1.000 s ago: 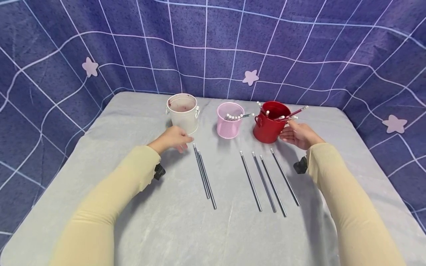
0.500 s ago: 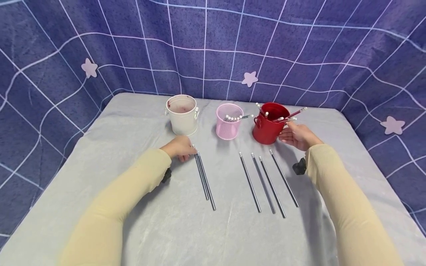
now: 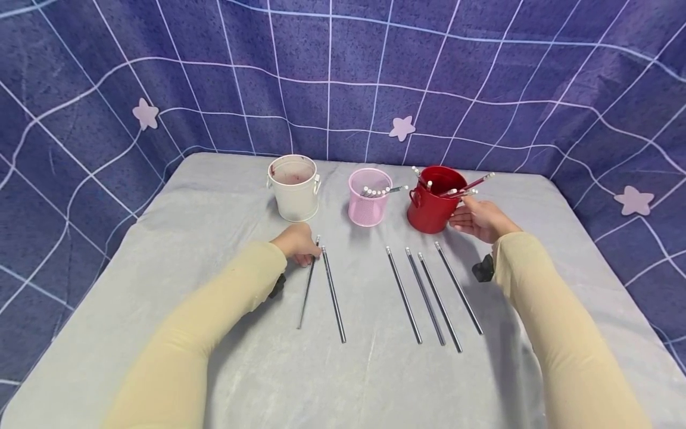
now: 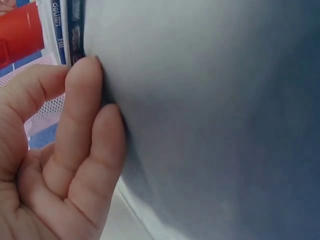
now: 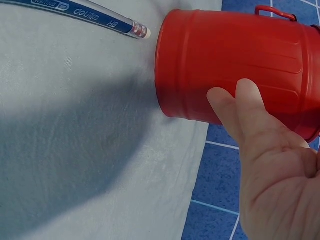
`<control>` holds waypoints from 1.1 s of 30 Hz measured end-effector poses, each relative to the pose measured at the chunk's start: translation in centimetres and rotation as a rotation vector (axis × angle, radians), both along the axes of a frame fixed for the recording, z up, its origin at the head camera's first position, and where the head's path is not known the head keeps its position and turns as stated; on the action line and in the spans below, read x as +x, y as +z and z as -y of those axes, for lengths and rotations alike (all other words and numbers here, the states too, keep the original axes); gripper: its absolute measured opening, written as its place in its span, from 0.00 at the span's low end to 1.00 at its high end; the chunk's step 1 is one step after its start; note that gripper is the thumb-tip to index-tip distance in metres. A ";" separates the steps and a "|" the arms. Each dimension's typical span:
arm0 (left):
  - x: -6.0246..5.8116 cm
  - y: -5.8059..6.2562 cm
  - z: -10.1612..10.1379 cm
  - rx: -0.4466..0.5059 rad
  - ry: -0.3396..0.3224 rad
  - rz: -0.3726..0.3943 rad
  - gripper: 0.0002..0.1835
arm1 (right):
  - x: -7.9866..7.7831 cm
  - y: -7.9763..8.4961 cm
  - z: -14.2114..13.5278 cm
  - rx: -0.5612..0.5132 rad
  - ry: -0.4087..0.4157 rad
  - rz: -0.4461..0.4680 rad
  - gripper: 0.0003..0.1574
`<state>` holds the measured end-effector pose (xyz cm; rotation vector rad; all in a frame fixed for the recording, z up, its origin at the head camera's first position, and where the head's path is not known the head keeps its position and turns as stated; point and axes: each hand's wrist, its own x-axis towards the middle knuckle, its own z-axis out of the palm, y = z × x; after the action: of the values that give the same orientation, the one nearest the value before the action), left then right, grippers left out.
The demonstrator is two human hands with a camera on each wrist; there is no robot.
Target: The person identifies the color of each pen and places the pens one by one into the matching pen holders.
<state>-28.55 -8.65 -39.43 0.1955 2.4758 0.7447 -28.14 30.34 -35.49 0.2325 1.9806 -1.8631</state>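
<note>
My left hand (image 3: pixel 299 242) pinches a dark blue pencil (image 3: pixel 307 292) near its white eraser end, and the pencil's other end slants down toward me. Just right of it lies a second pencil (image 3: pixel 334 298). In the left wrist view, thumb and fingertips of the left hand (image 4: pixel 75 130) meet at the lower edge of the pencils. My right hand (image 3: pixel 481 220) touches the right side of a red bucket (image 3: pixel 429 210) that holds several pencils. In the right wrist view, two straight fingers (image 5: pixel 250 97) lie against the bucket wall; its thumb is mostly hidden.
Several pencils lie in a loose row on the grey cloth (image 3: pixel 370 381), one of them (image 3: pixel 404 295) leftmost. A white bucket (image 3: pixel 296 201) stands behind my left hand. Between the buckets is a pink mesh cup (image 3: pixel 367 208) with several pencils. A blue curtain (image 3: pixel 343 71) hangs behind.
My left hand has come forward from beside the white bucket to the two pencils. It has taken the left one, swinging its near end leftward. My right hand has stayed at the red bucket.
</note>
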 end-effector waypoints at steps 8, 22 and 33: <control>-0.3 0.4 0.5 0.055 0.045 0.064 0.08 | 0.0 0.0 -0.1 0.003 0.003 -0.003 0.36; -0.3 2.9 0.7 0.134 0.062 0.073 0.10 | 0.1 0.0 0.0 0.014 0.005 -0.015 0.36; -1.1 7.9 2.1 0.302 0.125 0.011 0.05 | 0.1 0.0 0.1 0.022 -0.014 -0.003 0.33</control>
<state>-29.64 -10.76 -31.56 0.1470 2.3717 1.1687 -28.08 30.28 -35.48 0.2507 2.0074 -1.8516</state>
